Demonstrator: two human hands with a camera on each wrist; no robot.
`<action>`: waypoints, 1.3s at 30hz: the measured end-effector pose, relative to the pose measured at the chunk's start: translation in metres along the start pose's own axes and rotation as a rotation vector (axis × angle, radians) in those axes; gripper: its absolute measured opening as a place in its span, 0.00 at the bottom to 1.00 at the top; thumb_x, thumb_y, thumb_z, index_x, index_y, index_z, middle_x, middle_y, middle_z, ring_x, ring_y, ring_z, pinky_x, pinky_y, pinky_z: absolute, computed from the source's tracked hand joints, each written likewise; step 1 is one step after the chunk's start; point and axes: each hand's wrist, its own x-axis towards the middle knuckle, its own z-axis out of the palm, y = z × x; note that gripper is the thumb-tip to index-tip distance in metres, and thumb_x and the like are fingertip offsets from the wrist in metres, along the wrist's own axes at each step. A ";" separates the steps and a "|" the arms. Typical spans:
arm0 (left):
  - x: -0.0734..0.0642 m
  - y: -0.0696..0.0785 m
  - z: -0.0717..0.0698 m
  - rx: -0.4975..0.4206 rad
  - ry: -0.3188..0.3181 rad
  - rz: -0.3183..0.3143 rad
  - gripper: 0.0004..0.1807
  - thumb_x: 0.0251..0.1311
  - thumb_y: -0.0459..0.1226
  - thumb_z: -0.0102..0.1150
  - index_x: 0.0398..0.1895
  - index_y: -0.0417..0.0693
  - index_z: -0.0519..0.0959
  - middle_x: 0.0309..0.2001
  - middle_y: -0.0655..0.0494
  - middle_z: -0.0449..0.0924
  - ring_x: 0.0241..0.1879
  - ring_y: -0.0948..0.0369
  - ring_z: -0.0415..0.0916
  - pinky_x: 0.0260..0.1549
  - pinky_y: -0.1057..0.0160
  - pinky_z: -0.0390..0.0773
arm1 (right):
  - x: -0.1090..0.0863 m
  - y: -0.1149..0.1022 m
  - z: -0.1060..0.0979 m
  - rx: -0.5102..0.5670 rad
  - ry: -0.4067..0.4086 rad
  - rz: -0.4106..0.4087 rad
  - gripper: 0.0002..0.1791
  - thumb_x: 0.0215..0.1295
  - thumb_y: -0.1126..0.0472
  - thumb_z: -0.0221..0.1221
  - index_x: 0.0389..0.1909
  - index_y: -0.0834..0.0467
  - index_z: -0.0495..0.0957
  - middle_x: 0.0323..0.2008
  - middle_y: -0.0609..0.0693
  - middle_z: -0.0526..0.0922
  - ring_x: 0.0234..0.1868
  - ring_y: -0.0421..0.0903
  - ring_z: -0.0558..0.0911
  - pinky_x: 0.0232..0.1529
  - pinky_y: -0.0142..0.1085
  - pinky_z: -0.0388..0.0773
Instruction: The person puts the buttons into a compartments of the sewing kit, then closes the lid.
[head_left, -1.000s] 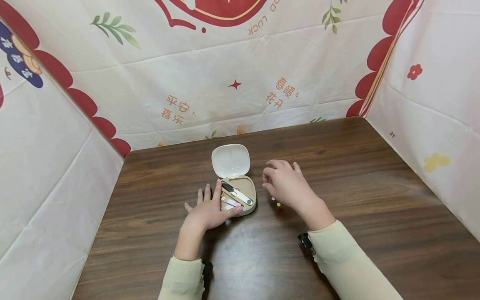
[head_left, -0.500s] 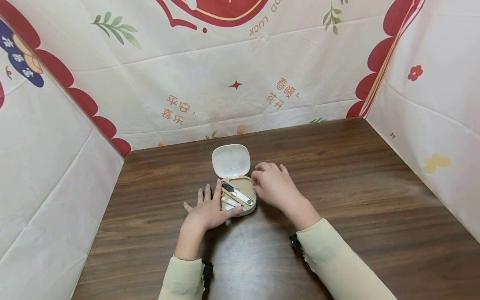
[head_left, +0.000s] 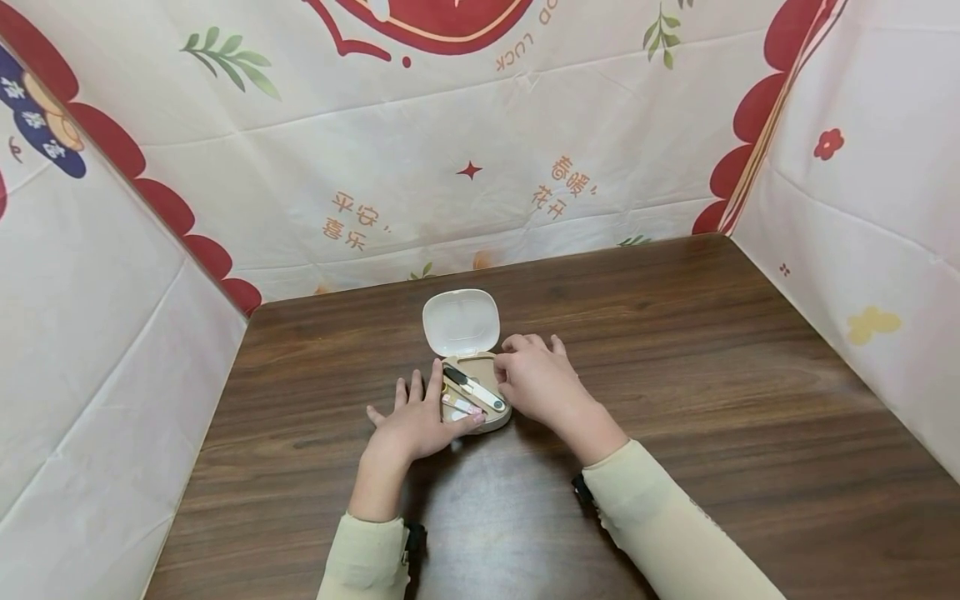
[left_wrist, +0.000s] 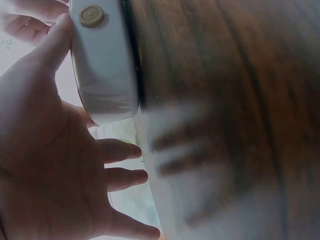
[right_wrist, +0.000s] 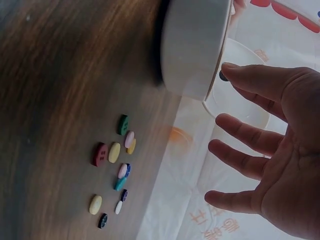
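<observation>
A small beige case (head_left: 476,367) stands on the table with its white lid (head_left: 461,323) raised. In its tray lie a slim white tool with a black end (head_left: 474,387) and some pale pieces (head_left: 459,405). My left hand (head_left: 411,427) steadies the case, fingers spread and straight, thumb at the front rim and index finger along the left side. At the case's right rim, my right hand (head_left: 542,382) pinches a small dark button (right_wrist: 223,76) between thumb and index finger, mostly hidden by the thumb. Its other fingers extend loosely.
Several loose buttons lie on the table right of the case, among them a dark red button (right_wrist: 100,154) and a green button (right_wrist: 123,124); the right hand hides them in the head view. A round catch (left_wrist: 91,16) sits on the case's front. Printed cloth (head_left: 420,150) walls the table.
My right hand has moved left from above the loose buttons to the right rim of the case, carrying the dark button. My left hand and the case have stayed in place.
</observation>
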 end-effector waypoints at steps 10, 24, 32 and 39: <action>0.001 0.000 0.000 0.000 -0.017 -0.014 0.66 0.57 0.81 0.52 0.89 0.65 0.36 0.88 0.41 0.42 0.87 0.37 0.36 0.69 0.12 0.37 | 0.001 -0.001 0.002 -0.002 -0.015 0.007 0.13 0.64 0.61 0.68 0.22 0.44 0.77 0.59 0.51 0.84 0.67 0.59 0.79 0.73 0.76 0.61; -0.002 0.004 -0.004 0.009 -0.011 -0.025 0.64 0.59 0.79 0.52 0.89 0.65 0.36 0.88 0.40 0.44 0.87 0.36 0.40 0.68 0.11 0.40 | 0.002 0.002 0.002 0.004 -0.012 0.023 0.07 0.67 0.59 0.67 0.29 0.45 0.85 0.64 0.53 0.83 0.70 0.60 0.77 0.73 0.76 0.60; -0.003 0.005 -0.007 0.009 -0.016 -0.020 0.64 0.59 0.79 0.54 0.89 0.64 0.37 0.88 0.41 0.43 0.87 0.36 0.38 0.68 0.11 0.39 | -0.002 0.005 -0.003 0.008 0.038 0.019 0.04 0.65 0.58 0.69 0.31 0.45 0.88 0.68 0.57 0.82 0.74 0.63 0.74 0.73 0.79 0.57; -0.003 0.003 -0.005 -0.004 -0.010 -0.013 0.64 0.60 0.78 0.54 0.89 0.64 0.37 0.88 0.40 0.45 0.87 0.36 0.40 0.68 0.11 0.39 | -0.007 0.009 -0.011 0.034 0.050 0.036 0.04 0.68 0.53 0.71 0.40 0.46 0.92 0.72 0.58 0.79 0.76 0.64 0.71 0.73 0.81 0.52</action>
